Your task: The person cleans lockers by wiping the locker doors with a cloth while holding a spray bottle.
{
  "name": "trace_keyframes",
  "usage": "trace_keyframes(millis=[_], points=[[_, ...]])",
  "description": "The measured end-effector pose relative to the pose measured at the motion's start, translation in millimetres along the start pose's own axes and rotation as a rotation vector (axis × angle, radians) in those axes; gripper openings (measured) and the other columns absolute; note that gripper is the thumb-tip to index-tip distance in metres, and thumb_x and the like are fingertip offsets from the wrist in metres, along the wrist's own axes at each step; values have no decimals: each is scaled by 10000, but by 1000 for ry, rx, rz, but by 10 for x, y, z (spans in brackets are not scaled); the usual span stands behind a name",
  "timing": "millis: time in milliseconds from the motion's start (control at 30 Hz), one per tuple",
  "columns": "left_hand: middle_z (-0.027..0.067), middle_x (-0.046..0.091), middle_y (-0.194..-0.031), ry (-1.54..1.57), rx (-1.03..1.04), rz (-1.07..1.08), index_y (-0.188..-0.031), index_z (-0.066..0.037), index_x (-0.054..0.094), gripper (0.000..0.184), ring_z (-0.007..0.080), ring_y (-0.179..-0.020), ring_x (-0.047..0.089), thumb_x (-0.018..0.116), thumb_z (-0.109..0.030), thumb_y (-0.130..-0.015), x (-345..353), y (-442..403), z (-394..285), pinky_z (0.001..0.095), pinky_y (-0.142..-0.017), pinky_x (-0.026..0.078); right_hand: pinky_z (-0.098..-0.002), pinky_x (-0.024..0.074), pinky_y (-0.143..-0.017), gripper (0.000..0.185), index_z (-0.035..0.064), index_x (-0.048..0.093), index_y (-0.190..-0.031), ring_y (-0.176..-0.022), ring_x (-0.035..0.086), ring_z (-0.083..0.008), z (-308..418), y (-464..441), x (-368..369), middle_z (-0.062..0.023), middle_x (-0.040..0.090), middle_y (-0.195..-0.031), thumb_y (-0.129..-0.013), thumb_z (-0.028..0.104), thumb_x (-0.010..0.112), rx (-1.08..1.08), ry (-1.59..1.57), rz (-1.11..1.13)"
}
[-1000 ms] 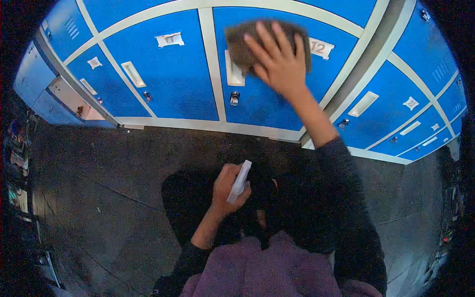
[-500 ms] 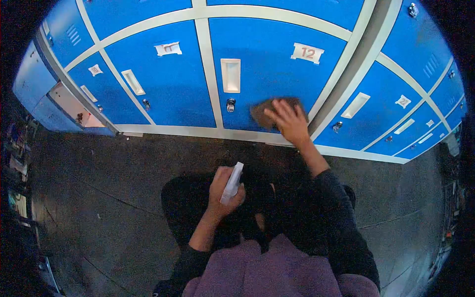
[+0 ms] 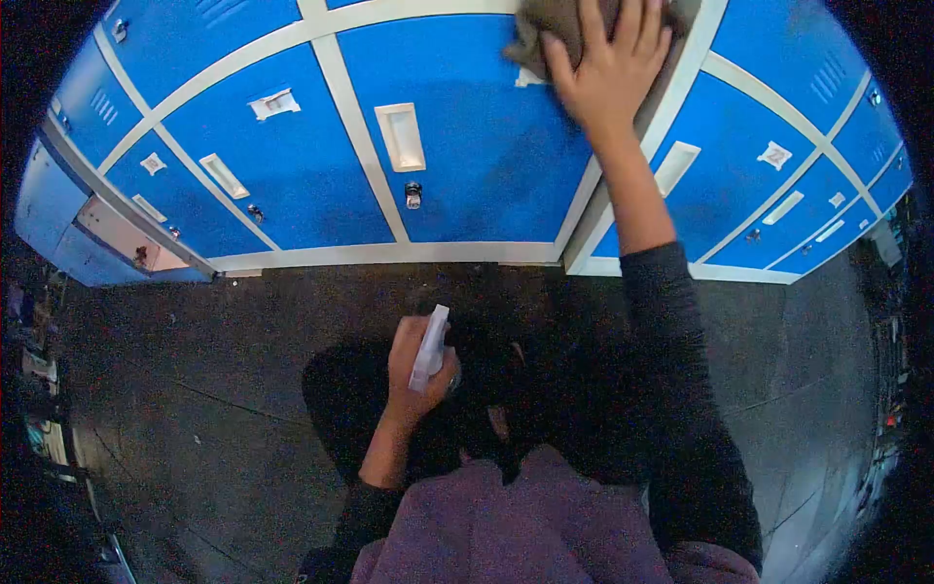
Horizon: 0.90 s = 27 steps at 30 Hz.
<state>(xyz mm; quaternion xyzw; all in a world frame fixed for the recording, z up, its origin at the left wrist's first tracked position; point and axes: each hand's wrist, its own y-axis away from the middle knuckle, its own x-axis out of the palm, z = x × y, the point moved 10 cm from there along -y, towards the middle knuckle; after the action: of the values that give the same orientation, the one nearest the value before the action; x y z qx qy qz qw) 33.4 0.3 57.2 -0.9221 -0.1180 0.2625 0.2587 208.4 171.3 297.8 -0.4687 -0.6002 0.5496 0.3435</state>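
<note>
My right hand [image 3: 615,83] lies with its fingers spread over a brown cloth [image 3: 555,34], pressing it to the upper right part of a blue locker door [image 3: 467,117]. The cloth partly covers the door's white number label [image 3: 530,78]. Low in front of my lap, my left hand [image 3: 413,365] is closed around a spray bottle, whose white head [image 3: 430,348] points up and forward; the bottle's body is mostly hidden by the hand and the dark clothing. A white recessed handle [image 3: 401,138] and a metal lock [image 3: 413,195] are on the left side of the same door.
More blue lockers [image 3: 272,165] with labels and locks stand to the left, and another bank [image 3: 739,165] stands to the right beyond a gap. An open compartment [image 3: 126,229] shows at far left. Dark floor [image 3: 214,360] lies below, with my bent legs on it.
My right hand has moved the cloth up from the door's lower right to its upper right corner. The view has shifted slightly; my left hand still holds the spray bottle low.
</note>
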Motion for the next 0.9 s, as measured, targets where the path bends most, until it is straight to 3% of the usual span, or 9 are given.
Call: trace_keyframes(millis=[67,133,333,433,567,633,700,833,900], points=[[147,520,-886,-76,23,42,-1000,4,536,334,306,-794,535,593,-5,-670,39,-1,-9,355,-708,442,-590,193,-1002,661,293,404,-1323,-1312,176,-403,-37,479,150,-164,215,-1436,-712,439,607,29,-117,6],[146,520,-887,-107,13,60,-1003,4,536,338,306,-797,534,595,-6,-670,76,14,-12,355,-709,441,-589,186,-1003,576,218,437,-1304,-1301,185,-432,25,1012,223,-201,219,-1428,-772,399,566,64,-145,165],[149,515,-893,-141,47,57,-996,-4,536,340,317,-813,531,609,-21,-664,76,3,-78,360,-716,444,-578,205,-1009,459,150,493,-1224,-1306,168,-438,285,3289,586,-219,182,-1432,-809,329,567,117,-175,719],[153,515,-900,-186,-17,80,-996,-14,541,345,325,-829,532,617,-33,-660,110,41,57,368,-726,448,-568,203,-1019,423,132,490,-1215,-1307,157,-444,340,3638,602,-225,177,-1430,-830,300,549,127,-152,911],[154,516,-905,-234,-21,89,-991,-29,546,347,331,-844,532,622,-44,-653,114,68,84,378,-739,448,-577,239,-1001,566,203,428,-1299,-1297,193,-448,271,3201,506,-190,191,-1441,-766,289,600,229,-211,699],[153,517,-906,-236,-21,77,-984,-34,548,345,333,-847,531,624,-46,-649,131,56,109,380,-743,447,-612,181,-997,561,144,376,-1333,-1306,94,-486,205,2717,507,-257,104,-1437,-821,302,544,247,-214,581],[150,518,-909,-182,-38,47,-978,-38,549,344,335,-848,529,626,-48,-643,133,56,119,381,-745,446,-635,178,-979,585,153,359,-1348,-1302,82,-499,100,2009,461,-270,90,-1434,-816,319,537,228,-204,444],[147,522,-913,-266,-55,102,-977,-41,549,349,338,-851,530,625,-49,-637,145,23,116,383,-740,449,-598,200,-992,626,176,349,-1366,-1303,139,-468,-116,422,96,-257,129,-1433,-808,398,528,87,-231,-38],[145,523,-912,-233,-44,84,-977,-43,550,351,339,-850,530,626,-50,-635,134,46,146,384,-736,450,-512,209,-1035,751,187,297,-1389,-1330,146,-394,-213,-222,-128,-216,127,-1448,-722,301,624,56,-227,-145]])
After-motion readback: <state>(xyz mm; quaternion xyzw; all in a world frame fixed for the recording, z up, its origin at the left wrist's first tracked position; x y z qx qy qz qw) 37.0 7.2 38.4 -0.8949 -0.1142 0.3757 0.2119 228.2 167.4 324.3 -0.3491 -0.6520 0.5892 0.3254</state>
